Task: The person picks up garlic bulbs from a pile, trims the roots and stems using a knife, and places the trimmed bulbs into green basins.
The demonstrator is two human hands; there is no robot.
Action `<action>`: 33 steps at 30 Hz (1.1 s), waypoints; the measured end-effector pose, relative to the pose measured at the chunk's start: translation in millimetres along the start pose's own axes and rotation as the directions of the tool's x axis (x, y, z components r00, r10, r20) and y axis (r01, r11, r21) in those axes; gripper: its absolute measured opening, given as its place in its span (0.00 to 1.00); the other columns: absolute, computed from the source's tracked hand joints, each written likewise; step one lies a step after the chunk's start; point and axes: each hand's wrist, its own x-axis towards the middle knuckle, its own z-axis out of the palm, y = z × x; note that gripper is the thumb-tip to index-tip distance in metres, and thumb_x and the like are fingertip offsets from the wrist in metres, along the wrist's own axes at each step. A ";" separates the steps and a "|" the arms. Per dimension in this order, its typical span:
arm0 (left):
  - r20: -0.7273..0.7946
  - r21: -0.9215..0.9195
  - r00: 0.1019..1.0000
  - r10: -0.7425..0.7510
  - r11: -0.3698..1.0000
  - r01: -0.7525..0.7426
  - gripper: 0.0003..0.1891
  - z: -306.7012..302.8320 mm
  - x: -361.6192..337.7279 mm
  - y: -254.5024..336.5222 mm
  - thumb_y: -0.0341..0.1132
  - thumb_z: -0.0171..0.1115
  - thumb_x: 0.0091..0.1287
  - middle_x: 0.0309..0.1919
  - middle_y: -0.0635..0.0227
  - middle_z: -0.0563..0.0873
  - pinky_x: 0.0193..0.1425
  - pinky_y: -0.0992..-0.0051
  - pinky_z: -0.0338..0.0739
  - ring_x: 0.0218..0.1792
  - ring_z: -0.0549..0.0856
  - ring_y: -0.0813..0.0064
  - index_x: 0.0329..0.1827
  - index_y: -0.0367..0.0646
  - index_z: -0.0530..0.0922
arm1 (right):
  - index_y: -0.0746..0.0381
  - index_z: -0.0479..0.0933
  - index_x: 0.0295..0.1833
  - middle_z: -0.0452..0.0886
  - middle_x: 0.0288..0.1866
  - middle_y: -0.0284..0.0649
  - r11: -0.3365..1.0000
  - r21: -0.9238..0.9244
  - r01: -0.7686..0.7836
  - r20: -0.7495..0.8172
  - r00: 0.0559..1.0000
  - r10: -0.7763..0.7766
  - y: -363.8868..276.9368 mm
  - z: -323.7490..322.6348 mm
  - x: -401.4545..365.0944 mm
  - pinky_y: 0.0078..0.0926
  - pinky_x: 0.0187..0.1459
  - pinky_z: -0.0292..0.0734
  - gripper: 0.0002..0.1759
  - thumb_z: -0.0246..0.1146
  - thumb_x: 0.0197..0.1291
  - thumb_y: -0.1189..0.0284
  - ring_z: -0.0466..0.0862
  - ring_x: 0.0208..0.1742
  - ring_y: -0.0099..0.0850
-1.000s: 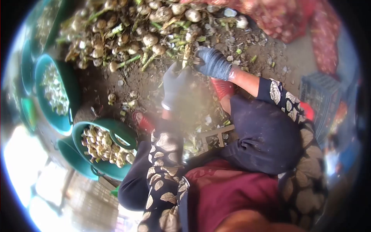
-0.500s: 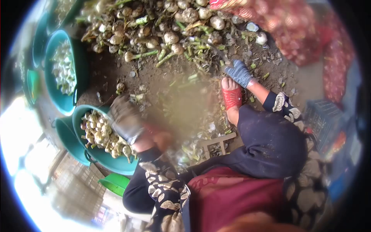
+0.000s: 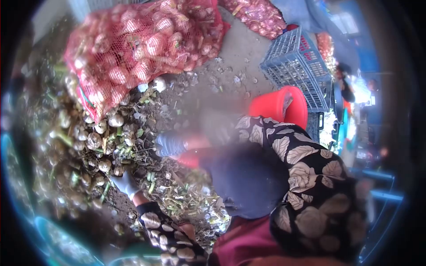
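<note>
My left hand (image 3: 126, 184), in a grey glove, reaches down to the near edge of a heap of garlic bulbs (image 3: 94, 141) with stalks and roots on. Its fingertips touch or nearly touch a bulb, and blur and the heap hide how they are bent. My right hand (image 3: 168, 144), in a striped blue-grey glove, is closed beside the heap, above my red shoe (image 3: 189, 158). From it a thin dark blade, apparently of a knife, points left towards the bulbs; its handle is hidden in the fist.
A red mesh sack (image 3: 146, 46) full of garlic lies behind the heap, with another mesh sack (image 3: 259, 17) farther off. A red bucket (image 3: 273, 105) and grey plastic crates (image 3: 295, 66) stand at the right. Cut stalks and peelings (image 3: 195, 190) litter the ground. Teal tubs (image 3: 49, 232) are at lower left.
The view has swung right, bringing the mesh sack, bucket and crates into sight. My left hand has moved from the tub of garlic to the heap. My right hand still holds the knife.
</note>
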 end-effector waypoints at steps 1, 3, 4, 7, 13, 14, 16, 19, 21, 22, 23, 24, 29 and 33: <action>0.280 -0.415 0.959 -0.031 0.897 0.151 0.43 -13.0 2.9 -2.3 0.35 0.72 0.50 0.59 0.48 0.71 0.66 0.67 0.66 0.57 0.74 0.63 0.67 0.33 0.57 | 0.62 0.75 0.26 0.76 0.22 0.49 0.999 0.016 0.048 0.031 0.998 -0.049 5.5 0.0 3.8 0.41 0.29 0.71 0.15 0.64 0.41 0.60 0.77 0.25 0.45; 0.282 -0.737 0.949 0.139 0.665 0.121 0.40 -33.9 -34.4 29.9 0.31 0.69 0.53 0.58 0.51 0.70 0.62 0.67 0.67 0.56 0.73 0.65 0.67 0.35 0.57 | 0.61 0.74 0.26 0.76 0.23 0.48 0.963 -0.053 0.263 0.095 0.962 -0.257 -23.6 7.0 8.2 0.40 0.29 0.72 0.14 0.64 0.43 0.61 0.78 0.26 0.44; 0.252 -0.722 0.953 0.166 0.688 0.071 0.39 -44.7 -51.4 37.7 0.30 0.68 0.53 0.58 0.52 0.69 0.62 0.67 0.67 0.57 0.71 0.66 0.67 0.35 0.57 | 0.61 0.73 0.26 0.75 0.22 0.47 0.930 -0.150 0.337 0.144 0.938 -0.317 -48.4 15.6 9.7 0.39 0.29 0.71 0.13 0.63 0.43 0.61 0.76 0.24 0.43; 0.293 -0.642 0.936 0.195 0.766 0.041 0.40 -68.4 -102.0 74.7 0.32 0.67 0.55 0.61 0.54 0.64 0.66 0.68 0.60 0.62 0.65 0.66 0.68 0.36 0.54 | 0.60 0.72 0.24 0.72 0.18 0.46 0.645 -0.677 0.354 0.343 0.927 -0.148 -103.9 26.9 14.2 0.38 0.27 0.69 0.13 0.62 0.46 0.62 0.71 0.21 0.39; 0.436 -0.724 0.843 0.316 0.679 0.120 0.29 -68.0 -137.4 72.7 0.47 0.67 0.57 0.50 0.64 0.77 0.56 0.70 0.70 0.50 0.75 0.73 0.56 0.36 0.71 | 0.63 0.76 0.43 0.78 0.31 0.45 0.148 -0.707 0.692 0.702 0.661 0.265 -173.7 54.3 -14.5 0.39 0.36 0.75 0.23 0.67 0.40 0.64 0.80 0.34 0.44; 0.457 -0.622 0.830 0.319 0.782 0.042 0.29 -66.5 -139.5 72.2 0.47 0.66 0.58 0.47 0.64 0.79 0.53 0.70 0.72 0.48 0.77 0.73 0.56 0.36 0.71 | 0.63 0.76 0.44 0.78 0.31 0.44 0.134 -0.647 0.750 0.757 0.612 0.231 -174.4 53.8 -16.3 0.39 0.35 0.75 0.23 0.66 0.40 0.64 0.80 0.35 0.43; 0.469 -0.677 0.831 0.298 0.726 0.122 0.22 -65.3 -142.4 82.9 0.42 0.65 0.59 0.45 0.63 0.80 0.51 0.71 0.73 0.44 0.79 0.70 0.52 0.38 0.73 | 0.63 0.76 0.45 0.78 0.33 0.44 0.083 -0.612 0.787 0.771 0.570 0.284 -173.4 58.2 -18.1 0.39 0.35 0.75 0.24 0.65 0.41 0.63 0.80 0.35 0.42; 0.397 -0.702 0.846 0.356 0.711 0.031 0.18 -64.9 -144.4 89.0 0.38 0.65 0.59 0.43 0.63 0.81 0.49 0.71 0.74 0.42 0.80 0.67 0.49 0.39 0.74 | 0.63 0.76 0.45 0.78 0.35 0.44 0.071 -0.598 0.798 0.776 0.554 0.303 -171.8 60.6 -21.0 0.39 0.35 0.75 0.23 0.64 0.43 0.61 0.80 0.36 0.41; 0.317 -0.684 0.877 0.360 0.728 -0.051 0.18 -63.2 -148.7 85.1 0.36 0.65 0.58 0.42 0.63 0.81 0.48 0.72 0.74 0.41 0.80 0.69 0.49 0.38 0.74 | 0.63 0.76 0.45 0.78 0.35 0.44 0.079 -0.607 0.791 0.772 0.562 0.297 -170.1 61.5 -21.8 0.39 0.35 0.75 0.24 0.64 0.43 0.60 0.80 0.36 0.41; 0.263 -0.676 0.897 0.356 0.732 -0.092 0.18 -60.4 -150.0 81.9 0.35 0.66 0.58 0.42 0.63 0.80 0.48 0.72 0.74 0.41 0.80 0.70 0.48 0.38 0.74 | 0.62 0.76 0.43 0.78 0.33 0.44 0.093 -0.600 0.795 0.788 0.568 0.237 -169.0 60.5 -21.9 0.39 0.34 0.75 0.21 0.64 0.43 0.62 0.80 0.35 0.41; 0.188 -0.672 0.923 0.337 0.729 -0.130 0.18 -51.5 -151.1 73.0 0.34 0.66 0.57 0.42 0.63 0.80 0.48 0.73 0.74 0.41 0.80 0.71 0.48 0.37 0.74 | 0.61 0.75 0.41 0.78 0.31 0.43 0.108 -0.594 0.797 0.801 0.572 0.176 -167.1 59.2 -21.9 0.40 0.34 0.75 0.18 0.64 0.43 0.64 0.81 0.33 0.41; 0.110 -0.664 0.941 0.319 0.728 -0.169 0.17 -44.8 -151.2 64.1 0.33 0.66 0.57 0.42 0.63 0.80 0.48 0.73 0.74 0.41 0.80 0.72 0.47 0.37 0.74 | 0.59 0.75 0.39 0.79 0.30 0.42 0.123 -0.586 0.801 0.810 0.576 0.111 -165.0 58.3 -21.1 0.40 0.34 0.76 0.16 0.64 0.43 0.66 0.81 0.32 0.42; 0.274 -0.791 0.948 0.161 0.599 0.127 0.14 -77.2 -171.9 97.5 0.32 0.61 0.60 0.39 0.64 0.80 0.47 0.76 0.74 0.41 0.79 0.76 0.46 0.34 0.74 | 0.59 0.76 0.37 0.77 0.26 0.42 0.162 -0.743 0.649 0.668 0.709 0.226 -149.3 38.2 -2.7 0.34 0.31 0.77 0.09 0.59 0.54 0.67 0.79 0.27 0.36; 0.102 -0.640 0.980 0.173 0.766 -0.069 0.15 -91.3 -180.0 102.5 0.37 0.57 0.64 0.40 0.65 0.80 0.50 0.75 0.73 0.42 0.79 0.76 0.46 0.34 0.73 | 0.62 0.76 0.38 0.79 0.24 0.46 0.366 -0.895 0.256 0.277 0.961 0.007 -122.5 -28.5 41.2 0.34 0.31 0.76 0.13 0.58 0.58 0.62 0.79 0.24 0.39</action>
